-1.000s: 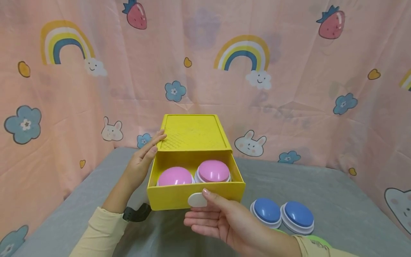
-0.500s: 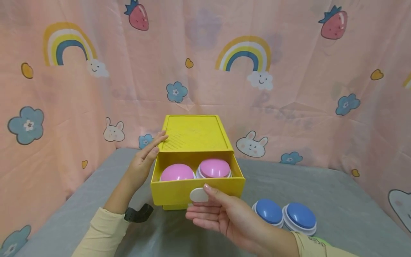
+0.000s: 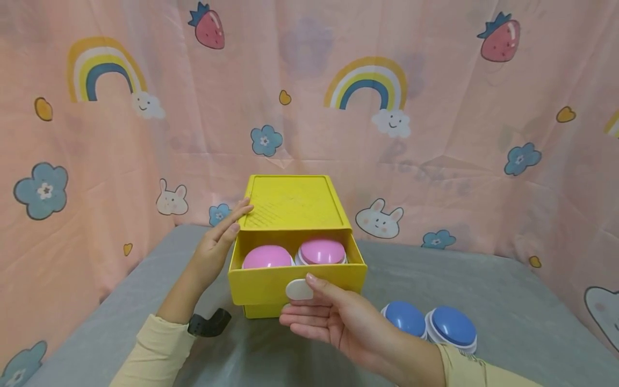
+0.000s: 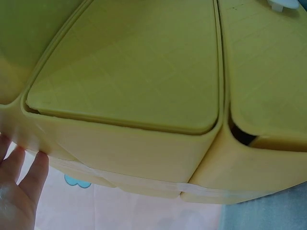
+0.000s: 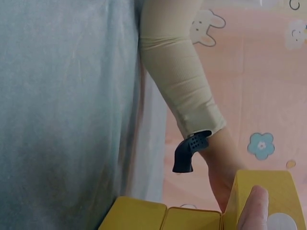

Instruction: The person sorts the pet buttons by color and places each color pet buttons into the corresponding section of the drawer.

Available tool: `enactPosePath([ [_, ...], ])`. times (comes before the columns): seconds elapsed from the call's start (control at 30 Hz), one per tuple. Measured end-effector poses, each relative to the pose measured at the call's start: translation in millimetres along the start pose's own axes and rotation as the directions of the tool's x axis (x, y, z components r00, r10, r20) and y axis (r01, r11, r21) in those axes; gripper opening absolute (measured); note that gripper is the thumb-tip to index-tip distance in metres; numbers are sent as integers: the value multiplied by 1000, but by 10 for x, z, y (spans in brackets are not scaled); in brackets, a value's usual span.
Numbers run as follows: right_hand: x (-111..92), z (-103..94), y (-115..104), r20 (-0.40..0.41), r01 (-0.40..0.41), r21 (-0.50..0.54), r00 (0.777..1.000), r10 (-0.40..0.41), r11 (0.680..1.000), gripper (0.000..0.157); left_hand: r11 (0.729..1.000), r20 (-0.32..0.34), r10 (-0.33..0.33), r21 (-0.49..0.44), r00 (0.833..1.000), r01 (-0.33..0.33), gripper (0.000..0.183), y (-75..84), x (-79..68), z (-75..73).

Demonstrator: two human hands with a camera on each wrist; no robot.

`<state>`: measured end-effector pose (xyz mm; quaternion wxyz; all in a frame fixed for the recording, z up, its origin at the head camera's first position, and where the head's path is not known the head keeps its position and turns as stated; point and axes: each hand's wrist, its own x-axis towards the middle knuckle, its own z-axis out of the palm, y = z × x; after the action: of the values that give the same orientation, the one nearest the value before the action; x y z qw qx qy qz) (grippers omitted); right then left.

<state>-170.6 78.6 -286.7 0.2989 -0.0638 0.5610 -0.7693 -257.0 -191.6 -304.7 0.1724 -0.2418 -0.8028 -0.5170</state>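
A yellow drawer box (image 3: 295, 201) stands on the grey cloth with its upper drawer (image 3: 256, 285) partly out. Two pink domed buttons with white rims, a left pink button (image 3: 267, 257) and a right pink button (image 3: 322, 252), sit inside, their lower parts hidden by the drawer front. My left hand (image 3: 213, 250) rests along the box's left side with fingers straight; its fingertips also touch the yellow wall in the left wrist view. My right hand (image 3: 345, 328) has its thumb against the white oval knob (image 3: 299, 289), the other fingers extended below it.
Two blue domed buttons, a left blue button (image 3: 406, 318) and a right blue button (image 3: 453, 326), lie on the grey cloth (image 3: 522, 322) to the right. A pink patterned curtain (image 3: 300, 48) hangs behind. A black wrist strap (image 3: 210, 323) juts from my left wrist.
The drawer has slid inward a little, with my right hand following at the knob. The lower front of the box now shows beneath it. My left hand stays on the box's side.
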Motion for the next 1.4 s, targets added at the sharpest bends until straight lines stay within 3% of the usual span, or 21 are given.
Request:
enactPosePath([
  [1.4, 363, -17, -175, -81, 4, -17, 997, -5, 1000, 70, 1000, -1, 8, -12, 1000, -8, 45, -36, 7, 4],
])
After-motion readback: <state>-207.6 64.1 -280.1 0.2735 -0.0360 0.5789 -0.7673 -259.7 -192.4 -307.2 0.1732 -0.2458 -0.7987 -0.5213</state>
